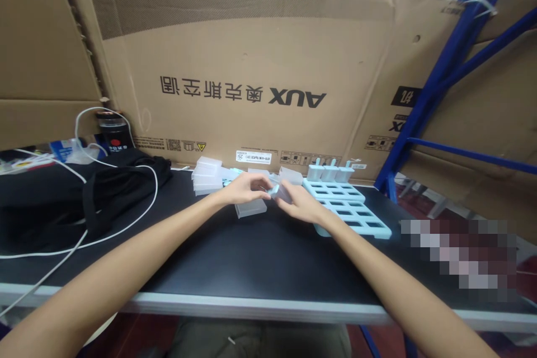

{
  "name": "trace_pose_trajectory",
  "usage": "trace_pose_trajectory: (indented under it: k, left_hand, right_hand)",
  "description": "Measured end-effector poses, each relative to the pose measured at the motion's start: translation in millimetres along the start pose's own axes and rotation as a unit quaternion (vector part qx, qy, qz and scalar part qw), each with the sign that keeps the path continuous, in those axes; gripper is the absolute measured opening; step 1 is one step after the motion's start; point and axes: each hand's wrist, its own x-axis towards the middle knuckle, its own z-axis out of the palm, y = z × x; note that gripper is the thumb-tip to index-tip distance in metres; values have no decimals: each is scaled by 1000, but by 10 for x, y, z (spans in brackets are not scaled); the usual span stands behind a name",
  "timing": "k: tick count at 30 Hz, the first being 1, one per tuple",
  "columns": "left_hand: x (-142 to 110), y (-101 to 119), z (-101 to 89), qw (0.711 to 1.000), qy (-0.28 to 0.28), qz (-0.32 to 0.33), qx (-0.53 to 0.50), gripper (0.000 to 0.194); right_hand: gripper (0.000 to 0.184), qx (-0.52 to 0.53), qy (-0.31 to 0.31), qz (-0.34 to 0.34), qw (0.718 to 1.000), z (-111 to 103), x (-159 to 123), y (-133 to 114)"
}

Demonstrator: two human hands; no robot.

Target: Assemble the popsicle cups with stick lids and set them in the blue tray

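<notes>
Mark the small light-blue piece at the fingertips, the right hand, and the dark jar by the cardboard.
Light-blue piece [274, 190]: head view, middle of its visible surface.
Right hand [300, 203]: head view, back of the hand.
Dark jar [115, 135]: head view, body below the lid.

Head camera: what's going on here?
Above a black table, a person's right hand holds a clear plastic piece; the left hand seems to pinch a small light-blue part beside it. Other clear pieces lie nearby, and three handled pieces stand at the far edge of a light-blue tray.
</notes>
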Motion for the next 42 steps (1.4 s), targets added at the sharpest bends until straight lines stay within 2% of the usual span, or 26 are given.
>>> trace_pose_trajectory:
  k: [4,9,12,16,19,27,32,35,38,42]
  left_hand:
    - [-15,-5,-16,1000,18,9,14,41]
    - [8,59,-36,994,48,29,98,35]
    - [11,65,-46,991,36,44,125,33]
    - [5,43,-29,990,25,55,124,33]
    - [1,21,-5,993,31,56,103,34]
    - [1,-34,55,995,41,55,76,37]
    - [9,-92,90,992,69,35,98,31]
    - [8,-74,90,995,63,27,70,30]
    - [16,22,55,999,37,-25,13,36]
    - [32,199,-113,997,5,-76,-29,47]
  right_hand:
    - [21,-6,23,-1,1000,-41,10,-28]
    - [30,4,45,-36,998,-106,13,-49]
    - [30,20,48,-38,998,-93,16,-56]
    - [25,33,81,-14,996,-58,22,-72]
    - [28,47,99,-4,994,-58,25,-101]
    - [41,56,85,32,994,-22,17,-123]
    - [54,65,111,18,991,-17,35,-179]
    - [43,62,124,16,990,-59,51,-248]
    - [37,93,103,25,990,-129,54,-300]
    - [34,147,95,34,984,-190,50,-306]
